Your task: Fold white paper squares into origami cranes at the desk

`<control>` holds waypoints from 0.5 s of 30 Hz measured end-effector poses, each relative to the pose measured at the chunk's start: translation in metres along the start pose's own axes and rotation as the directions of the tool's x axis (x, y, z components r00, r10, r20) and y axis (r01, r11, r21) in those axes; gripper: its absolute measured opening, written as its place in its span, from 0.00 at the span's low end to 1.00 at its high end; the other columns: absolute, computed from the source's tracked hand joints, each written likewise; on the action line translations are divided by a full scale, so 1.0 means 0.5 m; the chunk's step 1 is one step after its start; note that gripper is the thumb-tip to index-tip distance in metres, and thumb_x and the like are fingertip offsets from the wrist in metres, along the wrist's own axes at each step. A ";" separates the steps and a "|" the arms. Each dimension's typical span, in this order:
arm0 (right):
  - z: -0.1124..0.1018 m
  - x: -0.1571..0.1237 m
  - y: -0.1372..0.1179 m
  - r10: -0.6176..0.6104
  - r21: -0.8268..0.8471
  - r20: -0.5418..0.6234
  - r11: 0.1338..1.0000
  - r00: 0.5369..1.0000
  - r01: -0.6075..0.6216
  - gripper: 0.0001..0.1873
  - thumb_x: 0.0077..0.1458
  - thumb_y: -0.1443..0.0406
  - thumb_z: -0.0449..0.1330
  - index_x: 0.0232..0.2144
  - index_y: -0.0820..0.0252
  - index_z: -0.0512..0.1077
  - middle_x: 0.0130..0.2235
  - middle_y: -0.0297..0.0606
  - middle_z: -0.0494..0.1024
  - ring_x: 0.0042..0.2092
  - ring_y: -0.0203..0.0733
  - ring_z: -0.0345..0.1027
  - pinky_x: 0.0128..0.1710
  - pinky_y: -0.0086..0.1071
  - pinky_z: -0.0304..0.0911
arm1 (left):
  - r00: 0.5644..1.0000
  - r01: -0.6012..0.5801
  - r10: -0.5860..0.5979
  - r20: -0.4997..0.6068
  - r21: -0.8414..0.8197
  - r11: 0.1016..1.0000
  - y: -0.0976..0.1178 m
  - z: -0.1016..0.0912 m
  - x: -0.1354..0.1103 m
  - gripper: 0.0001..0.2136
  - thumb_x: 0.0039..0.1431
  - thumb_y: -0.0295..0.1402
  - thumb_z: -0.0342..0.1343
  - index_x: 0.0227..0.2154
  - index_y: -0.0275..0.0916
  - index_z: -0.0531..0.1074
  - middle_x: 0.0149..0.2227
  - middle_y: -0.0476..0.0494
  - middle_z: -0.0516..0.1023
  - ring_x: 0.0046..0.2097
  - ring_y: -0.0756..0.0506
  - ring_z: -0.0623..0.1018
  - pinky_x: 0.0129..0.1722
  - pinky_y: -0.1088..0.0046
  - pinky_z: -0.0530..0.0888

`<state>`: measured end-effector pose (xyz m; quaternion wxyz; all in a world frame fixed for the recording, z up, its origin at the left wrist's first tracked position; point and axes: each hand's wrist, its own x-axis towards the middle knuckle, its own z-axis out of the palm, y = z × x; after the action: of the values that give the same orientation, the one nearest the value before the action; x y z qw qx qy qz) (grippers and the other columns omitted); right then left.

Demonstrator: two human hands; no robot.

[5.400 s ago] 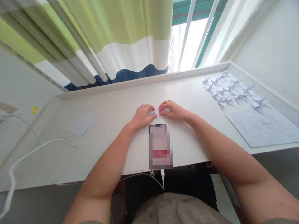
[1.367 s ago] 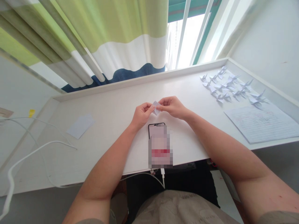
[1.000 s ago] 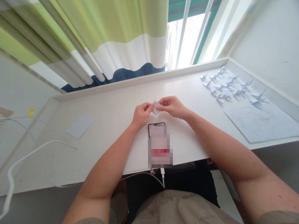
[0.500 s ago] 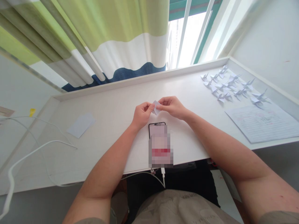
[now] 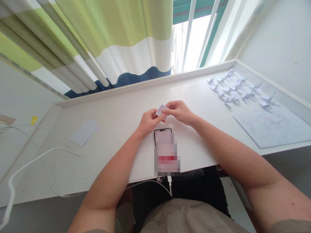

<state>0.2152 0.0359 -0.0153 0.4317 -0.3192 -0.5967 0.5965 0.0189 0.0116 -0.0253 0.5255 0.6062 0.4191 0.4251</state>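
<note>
The right hand (image 5: 179,111) is nearly closed, its thumb lying flat on the face of a small folded paper (image 5: 160,109) with the fingers behind it; the left hand (image 5: 148,121) is curled in a similar pinch at the paper's lower left, its fingertips partly hidden. The paper sits tilted between the two hands, just beyond the top of the phone (image 5: 163,137). With both thumbs so close together, an uneven press could set a crease off line, and the two hands pulling apart could tear so small a piece. The phone reaches the near edge of the table (image 5: 191,152), its charging cable (image 5: 169,183) drooping toward the lap, so a snag there might drag it off. Farther out, loose paper sheets (image 5: 84,132) lie at left near a white cord (image 5: 48,149), and light paper figures (image 5: 234,92) stand at right beside a written sheet (image 5: 272,127); a brushing forearm or a draught could scatter them.
</note>
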 end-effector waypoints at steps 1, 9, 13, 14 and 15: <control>0.000 0.001 0.000 0.000 0.001 -0.013 1.000 1.000 0.000 0.25 0.47 0.46 0.78 0.27 0.59 0.77 0.27 0.37 0.82 0.30 0.41 0.75 0.34 0.37 0.71 | 1.000 0.011 -0.011 0.010 -0.013 1.000 0.000 0.000 0.000 0.23 0.54 0.53 0.74 0.39 0.37 0.81 0.33 0.41 0.86 0.36 0.44 0.85 0.43 0.65 0.79; -0.003 0.008 0.009 0.009 -0.041 -0.086 0.999 0.996 -0.013 0.22 0.48 0.47 0.77 0.29 0.59 0.80 0.30 0.36 0.82 0.33 0.39 0.73 0.34 0.34 0.67 | 0.994 0.084 -0.078 0.081 -0.066 0.994 0.007 0.006 -0.004 0.21 0.58 0.52 0.72 0.40 0.37 0.84 0.44 0.35 0.89 0.39 0.42 0.87 0.44 0.62 0.80; 0.004 0.004 0.004 0.016 0.000 -0.062 1.000 0.998 -0.016 0.23 0.49 0.47 0.77 0.28 0.58 0.78 0.29 0.37 0.81 0.32 0.40 0.72 0.34 0.36 0.68 | 0.995 0.091 -0.088 0.043 -0.092 0.992 0.008 0.010 -0.002 0.20 0.56 0.51 0.74 0.38 0.37 0.84 0.41 0.36 0.89 0.35 0.43 0.87 0.40 0.65 0.79; 0.006 0.003 0.002 0.022 0.011 -0.044 1.000 0.999 -0.022 0.23 0.50 0.46 0.77 0.28 0.58 0.78 0.28 0.36 0.80 0.31 0.40 0.72 0.33 0.36 0.67 | 0.995 0.091 -0.088 0.036 -0.099 0.991 0.008 0.010 -0.001 0.20 0.55 0.50 0.75 0.37 0.37 0.84 0.39 0.37 0.89 0.33 0.44 0.86 0.39 0.65 0.79; 0.008 0.002 0.000 0.027 0.019 -0.028 0.999 0.999 -0.027 0.23 0.51 0.46 0.77 0.27 0.57 0.77 0.26 0.35 0.79 0.30 0.40 0.71 0.32 0.36 0.67 | 0.996 0.090 -0.087 0.032 -0.107 0.990 0.009 0.011 -0.001 0.20 0.54 0.50 0.75 0.35 0.37 0.84 0.37 0.38 0.89 0.32 0.44 0.86 0.38 0.65 0.79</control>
<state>0.2109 0.0351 -0.0149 0.4347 -0.3316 -0.5807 0.6032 0.0242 0.0090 -0.0213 0.5815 0.5634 0.4149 0.4152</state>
